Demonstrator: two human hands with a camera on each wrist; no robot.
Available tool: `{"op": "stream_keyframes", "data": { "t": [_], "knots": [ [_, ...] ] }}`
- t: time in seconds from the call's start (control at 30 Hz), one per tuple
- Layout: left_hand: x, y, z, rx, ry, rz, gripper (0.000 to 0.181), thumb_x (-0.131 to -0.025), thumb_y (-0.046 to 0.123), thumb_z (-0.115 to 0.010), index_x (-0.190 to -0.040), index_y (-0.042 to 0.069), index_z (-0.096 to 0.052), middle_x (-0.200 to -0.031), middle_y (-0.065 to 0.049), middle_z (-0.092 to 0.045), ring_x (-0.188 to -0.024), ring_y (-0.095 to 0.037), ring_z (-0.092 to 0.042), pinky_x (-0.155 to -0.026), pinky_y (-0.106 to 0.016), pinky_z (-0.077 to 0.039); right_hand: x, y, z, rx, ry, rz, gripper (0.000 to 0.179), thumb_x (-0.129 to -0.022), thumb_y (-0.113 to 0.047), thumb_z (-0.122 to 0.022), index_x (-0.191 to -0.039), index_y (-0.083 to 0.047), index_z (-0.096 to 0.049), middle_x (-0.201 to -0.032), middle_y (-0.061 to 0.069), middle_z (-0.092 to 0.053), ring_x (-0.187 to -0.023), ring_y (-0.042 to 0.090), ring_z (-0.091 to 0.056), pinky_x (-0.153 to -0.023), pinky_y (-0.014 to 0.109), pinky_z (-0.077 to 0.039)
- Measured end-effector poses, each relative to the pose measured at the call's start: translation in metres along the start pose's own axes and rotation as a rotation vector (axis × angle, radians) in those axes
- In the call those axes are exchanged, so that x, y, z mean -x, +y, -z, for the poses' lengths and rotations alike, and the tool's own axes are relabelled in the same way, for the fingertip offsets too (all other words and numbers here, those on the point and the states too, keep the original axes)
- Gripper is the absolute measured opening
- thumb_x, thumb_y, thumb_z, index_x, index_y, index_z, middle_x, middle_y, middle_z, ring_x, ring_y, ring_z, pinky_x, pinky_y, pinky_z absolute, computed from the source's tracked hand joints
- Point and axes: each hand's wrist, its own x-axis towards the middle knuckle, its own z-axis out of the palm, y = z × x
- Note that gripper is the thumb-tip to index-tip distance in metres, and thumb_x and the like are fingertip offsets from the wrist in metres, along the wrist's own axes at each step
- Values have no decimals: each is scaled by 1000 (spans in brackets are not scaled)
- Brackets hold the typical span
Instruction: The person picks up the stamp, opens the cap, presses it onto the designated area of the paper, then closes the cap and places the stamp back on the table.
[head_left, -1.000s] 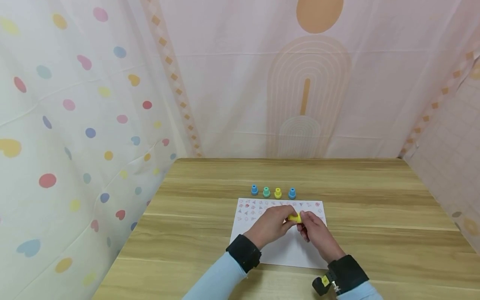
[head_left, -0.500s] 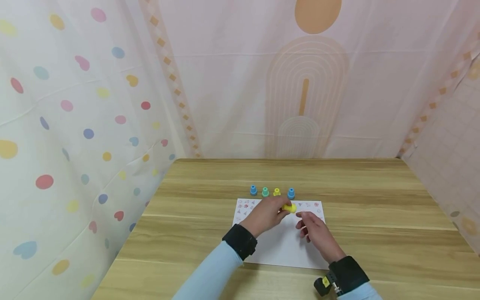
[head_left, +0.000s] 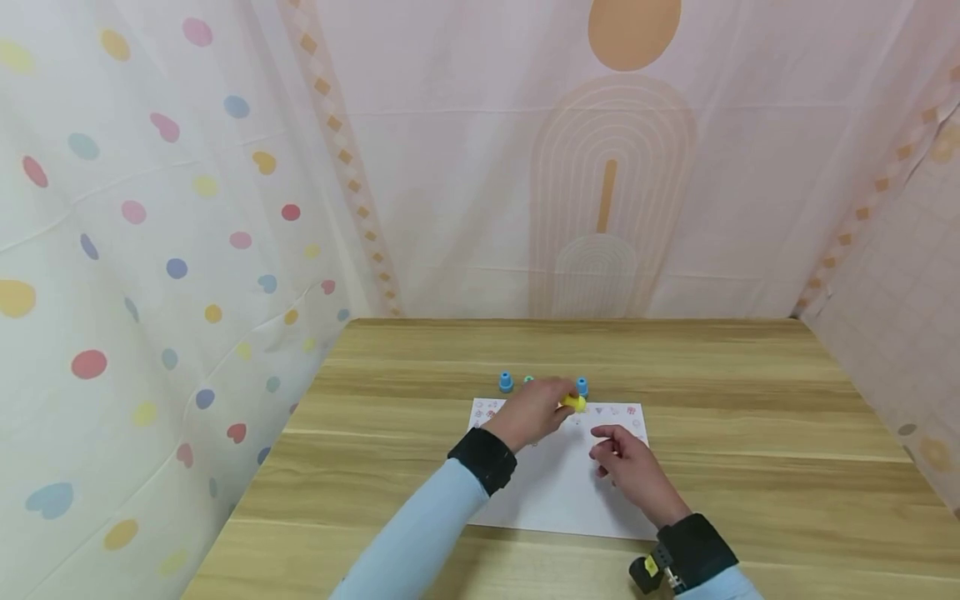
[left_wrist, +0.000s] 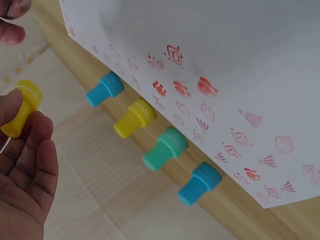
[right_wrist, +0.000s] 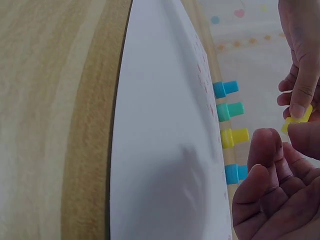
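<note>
My left hand pinches a small yellow stamp between thumb and fingers, above the far edge of the white paper. In the left wrist view this yellow stamp is tilted, its wide end up. My right hand hovers over the paper's right side, fingers loosely bent and holding nothing. Rows of small red and pink stamped pictures cover the far part of the paper. Beyond its edge stand a blue stamp, a yellow one, a green one and another blue one.
The wooden table extends around the paper on all sides. A patterned curtain hangs behind the table, and a dotted one lines the left. In the head view my left hand hides part of the stamp row.
Both hands were at the yellow stamp a second ago. The right hand has let go, and the left has carried it forward and slightly left, towards the stamp row.
</note>
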Motion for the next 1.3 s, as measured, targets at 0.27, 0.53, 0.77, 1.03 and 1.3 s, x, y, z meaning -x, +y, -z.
{"op": "stream_keyframes", "data": {
  "t": [0.27,0.53,0.77,1.03,1.3],
  "knots": [
    [-18,1,5,-80,-30,-2,26,-95,19,-69,-120,12,-66,-108,0,-69,-90,-11,-62,-85,-22,-52,1,-2,-1,66,10,53,26,-99,-3,-56,-124,2,-59,-89,9,-59,-75,20,-56,-64,31,-44],
    [-39,8,3,-164,-57,-10,25,-96,20,-68,-119,13,-67,-108,1,-69,-91,-10,-62,-87,-21,-51,1,0,-1,151,31,74,24,-96,2,-58,-119,0,-63,-87,7,-59,-74,19,-56,-64,30,-44],
    [-57,16,1,-232,-74,-28,24,-97,23,-66,-120,15,-68,-109,3,-70,-92,-9,-63,-84,-20,-51,1,2,-3,392,50,160,19,-95,-5,-64,-113,-6,-67,-89,1,-61,-77,17,-53,-69,32,-47],
    [-72,19,-6,-307,-90,-60,27,-97,27,-66,-122,19,-68,-110,6,-69,-97,-8,-63,-86,-17,-49,4,6,-7,746,48,289,19,-90,-17,-73,-107,-9,-70,-92,3,-63,-79,16,-59,-76,38,-53],
    [-87,27,-14,-374,-109,-37,27,-97,25,-66,-124,23,-68,-114,8,-67,-102,-6,-62,-87,-18,-49,8,2,-8,809,29,269,22,-90,-20,-74,-108,-9,-70,-95,4,-64,-79,17,-57,-77,40,-54]
  ]
}}
